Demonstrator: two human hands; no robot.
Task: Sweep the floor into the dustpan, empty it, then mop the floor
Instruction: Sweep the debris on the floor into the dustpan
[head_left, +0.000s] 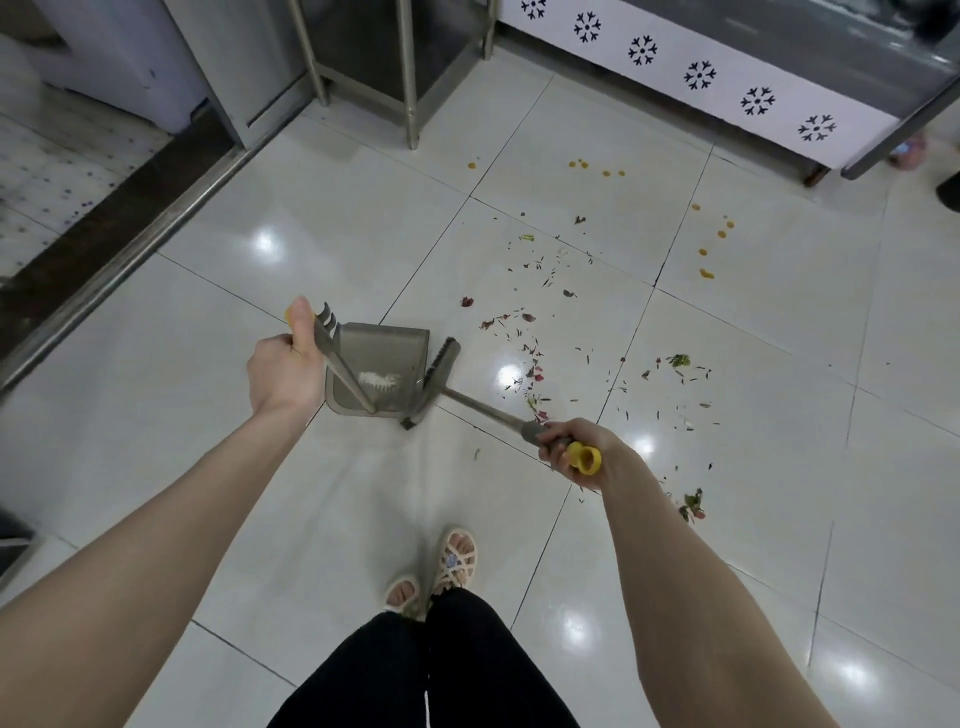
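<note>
My left hand (284, 369) grips the top of the long handle of a grey dustpan (382, 353) that stands on the white tiled floor (291, 208), with a white clump inside it. My right hand (574, 451) grips the yellow-capped end of the broom handle (488, 410). The broom's dark head (434, 382) sits against the dustpan's right edge. Scattered debris (540, 322) of petals, leaf bits and thin dark slivers lies on the tiles to the right of the broom. Orange-yellow spots (706, 260) dot the floor further back.
A steel rack with thin legs (413, 93) stands at the back, and a white counter front with black snowflake marks (701, 78) runs along the back right. A dark metal door threshold (119, 228) crosses the left. My sandalled feet (441, 571) stand just behind the dustpan.
</note>
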